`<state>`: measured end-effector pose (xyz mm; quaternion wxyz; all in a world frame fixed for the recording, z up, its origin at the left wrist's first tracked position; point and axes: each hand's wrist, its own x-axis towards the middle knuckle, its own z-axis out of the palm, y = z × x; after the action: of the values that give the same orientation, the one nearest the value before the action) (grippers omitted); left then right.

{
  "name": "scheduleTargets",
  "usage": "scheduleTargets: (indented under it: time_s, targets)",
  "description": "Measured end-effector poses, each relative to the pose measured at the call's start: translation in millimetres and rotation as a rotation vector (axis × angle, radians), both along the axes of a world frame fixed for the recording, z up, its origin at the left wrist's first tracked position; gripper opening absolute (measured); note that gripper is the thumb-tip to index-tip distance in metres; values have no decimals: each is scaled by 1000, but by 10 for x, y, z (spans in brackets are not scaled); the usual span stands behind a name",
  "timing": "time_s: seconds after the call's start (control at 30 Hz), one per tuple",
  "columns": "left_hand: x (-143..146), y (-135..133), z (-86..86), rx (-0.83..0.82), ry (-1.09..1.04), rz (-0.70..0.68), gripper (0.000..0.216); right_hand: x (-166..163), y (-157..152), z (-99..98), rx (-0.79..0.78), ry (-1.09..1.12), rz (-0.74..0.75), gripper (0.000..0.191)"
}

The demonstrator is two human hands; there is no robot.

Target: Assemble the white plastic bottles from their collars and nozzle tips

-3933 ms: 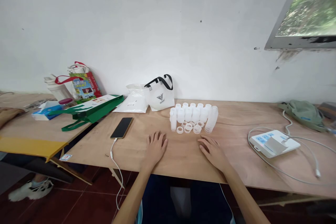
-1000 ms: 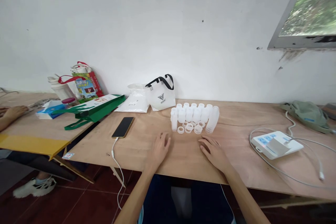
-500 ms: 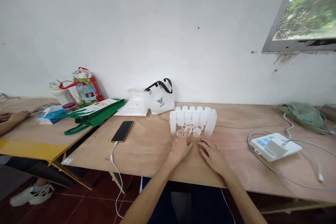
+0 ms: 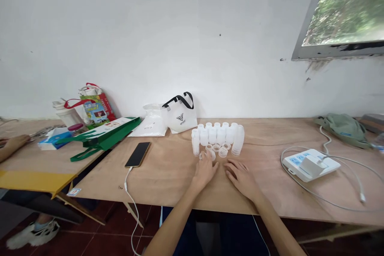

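A cluster of small translucent white plastic bottles [image 4: 216, 134] stands at the middle of the plywood table [image 4: 168, 176]. A leaning stack of clear cups [image 4: 238, 141] is at the cluster's right end. Several clear ring-shaped caps [image 4: 216, 149] lie in front of the bottles. My left hand [image 4: 205, 171] reaches forward with fingers stretched out, its fingertips touching the nearest ring [image 4: 203, 155]. My right hand [image 4: 242, 177] lies flat and open on the table just right of it, holding nothing.
A phone [image 4: 138, 154] on a white cable lies to the left. A white tote bag [image 4: 180, 117], a white plastic bag [image 4: 151, 122] and a green bag [image 4: 103, 130] sit behind it. At right are a power strip [image 4: 310, 164] with cables and a green cloth [image 4: 345, 127]. Another person's hand [image 4: 13, 143] rests far left.
My left hand has moved right and forward from the bare table to the rings, and its fingertips now touch one. My right hand has stayed flat. The view has tilted slightly.
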<state>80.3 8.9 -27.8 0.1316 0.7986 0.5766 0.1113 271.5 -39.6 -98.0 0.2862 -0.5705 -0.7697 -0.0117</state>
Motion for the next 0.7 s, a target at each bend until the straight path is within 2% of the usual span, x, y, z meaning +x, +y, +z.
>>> scheduleTargets:
  time_s: [0.17,0.37,0.5,0.7]
  targets:
    - [-49,-198,-12,56,51,-24,32,3,-1,1,11,-1,-2,31]
    - [-173,-357,-104,95,95,-28,29,7,5,-7,-12,-2,-1,31]
    - [-163,-273,-128,102,98,-43,27,11,10,-18,-17,10,0,30]
    - [14,11,-85,113,20,-54,26,16,-2,-1,-26,28,11,31]
